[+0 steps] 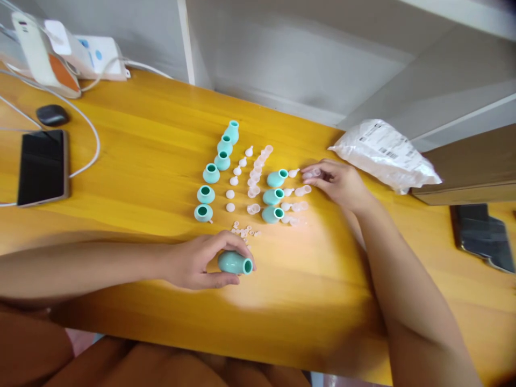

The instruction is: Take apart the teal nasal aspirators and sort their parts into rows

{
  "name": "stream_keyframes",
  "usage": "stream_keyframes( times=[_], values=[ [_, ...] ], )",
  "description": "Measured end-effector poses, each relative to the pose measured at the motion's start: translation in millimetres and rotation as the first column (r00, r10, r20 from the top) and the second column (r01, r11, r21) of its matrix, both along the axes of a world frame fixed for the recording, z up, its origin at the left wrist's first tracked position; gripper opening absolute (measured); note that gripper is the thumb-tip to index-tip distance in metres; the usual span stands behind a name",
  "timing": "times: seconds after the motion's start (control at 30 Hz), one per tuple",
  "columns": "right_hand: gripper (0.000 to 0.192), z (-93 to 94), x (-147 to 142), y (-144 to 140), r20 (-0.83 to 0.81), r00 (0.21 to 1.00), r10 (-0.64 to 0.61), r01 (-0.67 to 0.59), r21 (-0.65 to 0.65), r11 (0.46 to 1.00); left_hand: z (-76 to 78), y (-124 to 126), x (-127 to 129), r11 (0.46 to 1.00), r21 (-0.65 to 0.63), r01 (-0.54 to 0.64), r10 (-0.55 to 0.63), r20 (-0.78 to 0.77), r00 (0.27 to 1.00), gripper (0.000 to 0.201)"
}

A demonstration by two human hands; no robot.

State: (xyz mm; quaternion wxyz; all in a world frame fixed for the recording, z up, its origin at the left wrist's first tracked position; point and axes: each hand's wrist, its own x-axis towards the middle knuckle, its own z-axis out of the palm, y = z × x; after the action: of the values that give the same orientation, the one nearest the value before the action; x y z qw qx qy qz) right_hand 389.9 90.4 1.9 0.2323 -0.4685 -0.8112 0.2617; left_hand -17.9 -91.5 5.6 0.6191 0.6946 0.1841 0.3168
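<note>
Wooden desk (pixel 137 177) | bag label (pixel 387 141): unreadable | left hand (pixel 192 262): teal bulb (pixel 232 262)

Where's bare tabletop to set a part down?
One patch: between the white cable and leftmost teal bottles. Another: between the left hand and right forearm. Crowded: the middle, with more teal bottles, small white bulbs, clear pieces and tiny rings.

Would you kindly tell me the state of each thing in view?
Left hand: gripping a teal bottle
Teal bottle: open
Right hand: fingers around a clear piece
Other teal bottles: open
Small rings: scattered loosely
Phone: screen dark
Plastic bag: sealing unclear
</note>
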Motion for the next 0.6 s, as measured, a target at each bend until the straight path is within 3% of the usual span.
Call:
stream_keyframes(
  times=[0.17,0.27,0.33,0.4,0.47,0.53,0.6],
  values=[
    [0.056,12.3,7,2,-0.152,0.987,-0.057,0.033,-0.152,0.988,-0.3,4,5,0.999,-0.002,-0.036,0.036,0.086,0.996,0.046],
    [0.043,32.4,-5,-7,-0.312,0.94,-0.138,0.155,0.029,0.988,-1.9,4,8,0.998,-0.037,-0.056,0.061,0.14,0.988,0.05],
    [0.025,50.8,-21,-22,-0.402,0.91,-0.103,0.199,0.203,0.959,-3.0,4,9,0.997,-0.038,-0.063,0.069,0.157,0.985,0.053],
    [0.015,70.2,-40,-42,-0.324,0.945,0.032,0.091,0.356,0.93,-3.9,3,9,0.997,-0.036,-0.074,0.078,0.159,0.984,0.054],
    [0.02,87.2,-59,-66,-0.172,0.975,0.144,-0.053,0.446,0.893,-4.2,3,8,0.996,-0.046,-0.077,0.082,0.147,0.986,0.054],
    [0.026,98.3,-76,-90,-0.098,0.961,0.26,-0.195,0.427,0.883,-4.3,2,8,0.995,-0.06,-0.075,0.083,0.143,0.986,0.054],
    [0.035,101.4,-93,-113,-0.056,0.915,0.4,-0.367,0.297,0.882,-4.4,1,7,0.993,-0.09,-0.074,0.086,0.149,0.985,0.055]
  ],
)
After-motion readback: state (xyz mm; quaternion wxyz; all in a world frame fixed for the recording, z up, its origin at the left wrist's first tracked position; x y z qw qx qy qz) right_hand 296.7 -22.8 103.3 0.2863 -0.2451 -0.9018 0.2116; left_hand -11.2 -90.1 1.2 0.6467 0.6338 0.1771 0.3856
